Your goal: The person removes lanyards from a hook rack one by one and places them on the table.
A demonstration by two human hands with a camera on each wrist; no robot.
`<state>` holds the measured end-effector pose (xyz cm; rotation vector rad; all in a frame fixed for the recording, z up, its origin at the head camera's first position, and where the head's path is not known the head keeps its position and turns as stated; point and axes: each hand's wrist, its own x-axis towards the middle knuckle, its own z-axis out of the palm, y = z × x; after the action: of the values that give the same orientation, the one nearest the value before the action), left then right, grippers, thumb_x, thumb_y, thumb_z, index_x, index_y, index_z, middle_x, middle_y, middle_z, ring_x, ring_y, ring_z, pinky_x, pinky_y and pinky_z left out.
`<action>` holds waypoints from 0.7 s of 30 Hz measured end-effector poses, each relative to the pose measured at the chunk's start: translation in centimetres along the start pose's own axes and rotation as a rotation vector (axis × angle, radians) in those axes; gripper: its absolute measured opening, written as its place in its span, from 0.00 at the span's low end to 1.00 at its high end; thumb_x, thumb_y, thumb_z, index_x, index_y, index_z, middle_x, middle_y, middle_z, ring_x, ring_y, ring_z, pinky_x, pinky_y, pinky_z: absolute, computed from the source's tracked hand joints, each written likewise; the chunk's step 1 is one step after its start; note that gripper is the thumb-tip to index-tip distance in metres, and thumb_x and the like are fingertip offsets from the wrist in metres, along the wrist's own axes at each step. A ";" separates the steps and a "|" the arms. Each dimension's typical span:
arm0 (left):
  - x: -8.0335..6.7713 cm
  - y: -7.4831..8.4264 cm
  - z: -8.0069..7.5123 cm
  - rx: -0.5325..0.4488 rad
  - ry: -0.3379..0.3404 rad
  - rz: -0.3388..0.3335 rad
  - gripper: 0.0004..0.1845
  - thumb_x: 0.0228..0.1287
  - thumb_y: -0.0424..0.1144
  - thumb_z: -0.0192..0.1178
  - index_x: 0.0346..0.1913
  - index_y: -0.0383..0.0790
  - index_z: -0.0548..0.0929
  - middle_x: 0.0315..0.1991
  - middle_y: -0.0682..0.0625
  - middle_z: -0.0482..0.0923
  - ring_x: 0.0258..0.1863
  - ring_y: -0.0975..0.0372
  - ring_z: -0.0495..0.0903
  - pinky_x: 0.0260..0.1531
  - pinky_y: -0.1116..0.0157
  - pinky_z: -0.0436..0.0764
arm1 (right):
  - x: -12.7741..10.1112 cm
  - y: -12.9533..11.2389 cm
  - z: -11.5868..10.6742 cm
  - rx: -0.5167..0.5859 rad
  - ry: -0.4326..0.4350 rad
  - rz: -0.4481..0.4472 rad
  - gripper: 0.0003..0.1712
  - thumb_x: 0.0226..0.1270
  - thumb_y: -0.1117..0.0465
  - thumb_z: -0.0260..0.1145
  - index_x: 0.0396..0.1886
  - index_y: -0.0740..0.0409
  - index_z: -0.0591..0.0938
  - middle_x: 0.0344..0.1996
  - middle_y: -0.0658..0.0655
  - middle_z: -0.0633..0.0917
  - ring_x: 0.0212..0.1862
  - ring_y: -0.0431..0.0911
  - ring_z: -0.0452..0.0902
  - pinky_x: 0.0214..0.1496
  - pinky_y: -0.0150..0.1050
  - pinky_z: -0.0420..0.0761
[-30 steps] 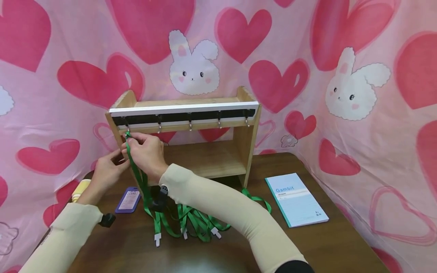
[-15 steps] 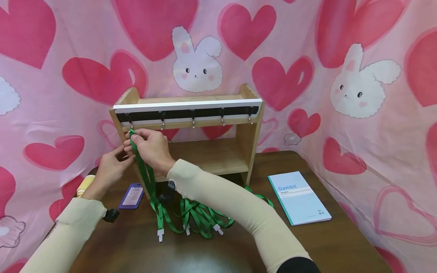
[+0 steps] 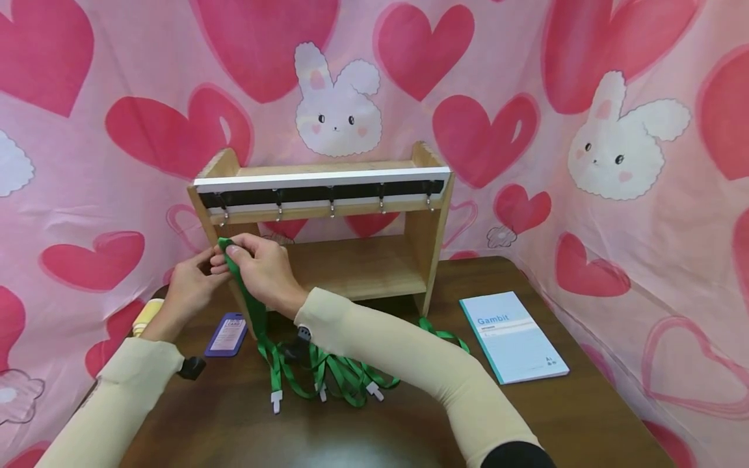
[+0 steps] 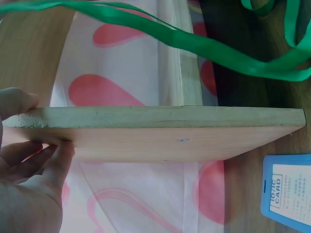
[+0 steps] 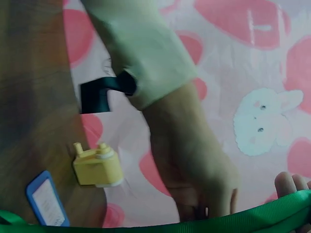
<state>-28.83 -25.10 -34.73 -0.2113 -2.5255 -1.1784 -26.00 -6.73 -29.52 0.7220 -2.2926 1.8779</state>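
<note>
At the front left of a small wooden shelf [image 3: 351, 270], my right hand [image 3: 266, 270] pinches the upper end of a green lanyard [image 3: 253, 309] between thumb and fingers. The strap hangs down toward a pile of green lanyards [image 3: 345, 380] with white clips on the table. Just above the pinched end is the leftmost metal hook [image 3: 223, 216], apart from the strap. My left hand [image 3: 190, 289] grips the shelf's left side panel [image 4: 146, 117], thumb on one face and fingers on the other. The right fingertips show only partly in the right wrist view.
Several metal hooks hang from the black strip [image 3: 304, 195] along the shelf's front. A blue card holder [image 3: 226, 335] lies left of the lanyards, near a yellow object [image 5: 98, 168] with a white base. A notebook [image 3: 515, 338] lies on the right.
My right hand has come down a little with the lanyard, so its top end now sits lower, away from the leftmost hook. My left hand stays at the shelf's side.
</note>
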 end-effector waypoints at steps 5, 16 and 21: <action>0.3 0.3 0.0 -0.020 -0.016 -0.005 0.34 0.69 0.43 0.65 0.72 0.30 0.70 0.62 0.28 0.78 0.48 0.54 0.82 0.35 0.89 0.74 | -1.4 1.0 -0.8 -0.123 -0.084 -0.115 0.13 0.80 0.56 0.56 0.47 0.52 0.86 0.36 0.46 0.92 0.30 0.28 0.80 0.33 0.22 0.80; 0.2 0.4 0.1 -0.012 -0.050 0.018 0.36 0.70 0.50 0.63 0.74 0.35 0.69 0.65 0.28 0.75 0.60 0.33 0.78 0.52 0.47 0.80 | -4.9 2.2 -1.8 -0.210 -0.309 -0.056 0.12 0.78 0.57 0.59 0.47 0.52 0.88 0.34 0.43 0.92 0.34 0.23 0.82 0.35 0.21 0.79; 0.0 0.0 0.2 -0.023 -0.035 0.026 0.35 0.70 0.49 0.64 0.73 0.35 0.70 0.64 0.28 0.76 0.59 0.34 0.79 0.47 0.65 0.85 | -7.2 3.2 -1.9 -0.164 -0.405 0.002 0.11 0.78 0.58 0.59 0.45 0.53 0.88 0.34 0.43 0.92 0.33 0.24 0.85 0.30 0.22 0.79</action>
<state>-28.86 -24.96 -34.85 -0.2722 -2.5323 -1.2048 -21.38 -2.34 -34.54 1.1658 -2.6384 1.6377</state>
